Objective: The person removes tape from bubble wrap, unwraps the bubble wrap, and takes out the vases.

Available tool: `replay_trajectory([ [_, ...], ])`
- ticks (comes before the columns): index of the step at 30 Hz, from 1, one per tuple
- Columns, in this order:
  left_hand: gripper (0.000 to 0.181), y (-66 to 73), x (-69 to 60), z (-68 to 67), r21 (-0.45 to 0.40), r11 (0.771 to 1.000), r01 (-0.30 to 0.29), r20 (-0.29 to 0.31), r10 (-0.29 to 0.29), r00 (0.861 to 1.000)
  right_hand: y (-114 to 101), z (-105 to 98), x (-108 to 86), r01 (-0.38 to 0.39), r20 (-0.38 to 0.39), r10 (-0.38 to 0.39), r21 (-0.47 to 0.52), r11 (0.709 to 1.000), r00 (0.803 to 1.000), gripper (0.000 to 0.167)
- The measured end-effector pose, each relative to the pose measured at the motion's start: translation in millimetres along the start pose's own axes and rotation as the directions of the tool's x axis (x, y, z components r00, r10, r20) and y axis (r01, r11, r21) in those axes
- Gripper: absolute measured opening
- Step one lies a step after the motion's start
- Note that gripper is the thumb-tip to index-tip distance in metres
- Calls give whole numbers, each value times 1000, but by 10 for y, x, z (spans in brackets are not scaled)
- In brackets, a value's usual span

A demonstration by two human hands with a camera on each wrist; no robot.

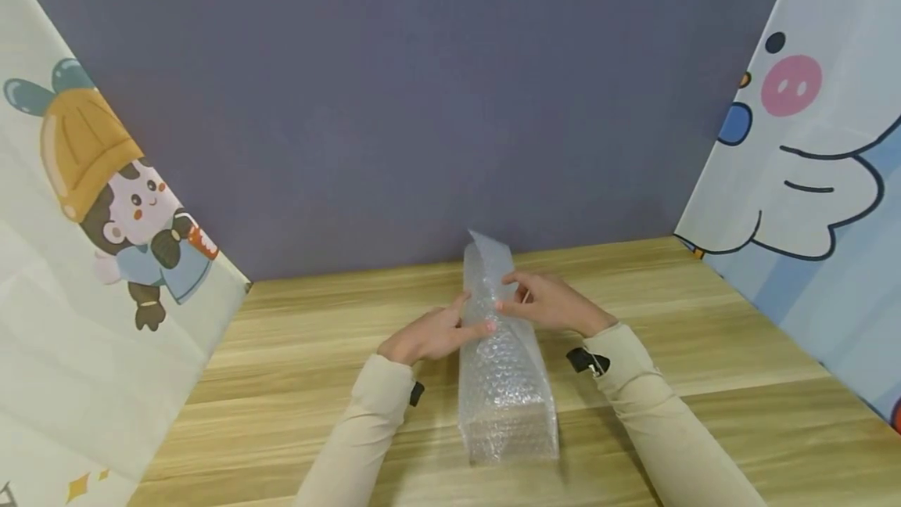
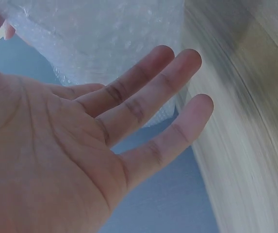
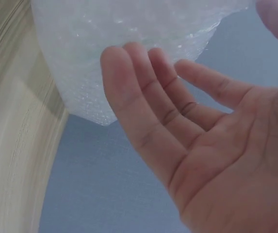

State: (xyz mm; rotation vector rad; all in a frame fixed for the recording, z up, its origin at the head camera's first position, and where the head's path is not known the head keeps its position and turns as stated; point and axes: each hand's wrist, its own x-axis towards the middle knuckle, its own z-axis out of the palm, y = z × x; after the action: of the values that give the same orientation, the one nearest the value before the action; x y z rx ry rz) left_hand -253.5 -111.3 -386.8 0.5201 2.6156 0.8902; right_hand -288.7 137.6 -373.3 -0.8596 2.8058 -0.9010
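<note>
Clear, long bubble-wrap bundle [image 1: 508, 382], touched now by my left hand [image 1: 431, 332] and right hand [image 1: 552, 303], fingers loosely extended; yellow-brown wooden tabletop [image 1: 281, 366] stretches past both long edges!

Bubble wrap [image 1: 503, 382]: glossy, bumpy plastic. Tabletop [image 1: 296, 354]: wood-grained, smooth.

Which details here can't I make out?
Head: anything inside the clear, box-shaped plastic bubble wrap; its cloudy layers obscure it.
Head: the black left-wrist object, partly hidden by the beige fabric sleeve.
Right wrist: the thumb of the bare right hand, cropped by the right edge.
Head: the red wall shape, cropped likewise.
</note>
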Motion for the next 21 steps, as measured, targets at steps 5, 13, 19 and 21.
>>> replay_trajectory([
  [5,108,9,7,29,4,1000,4,3,-4,1000,-36,7,-13,-24,7,24,-22,999,1000,74],
  [13,109,25,45,86,23,1000,4,-15,-4,1000,-73,8,-18,-38,-15,38,-56,998,999,70],
  [19,106,35,61,118,48,999,13,-37,-11,999,-86,8,-12,-54,-33,51,-75,996,998,60],
  [21,106,41,67,132,59,998,16,-45,-13,999,-89,8,-11,-53,-42,50,-77,996,998,56],
])
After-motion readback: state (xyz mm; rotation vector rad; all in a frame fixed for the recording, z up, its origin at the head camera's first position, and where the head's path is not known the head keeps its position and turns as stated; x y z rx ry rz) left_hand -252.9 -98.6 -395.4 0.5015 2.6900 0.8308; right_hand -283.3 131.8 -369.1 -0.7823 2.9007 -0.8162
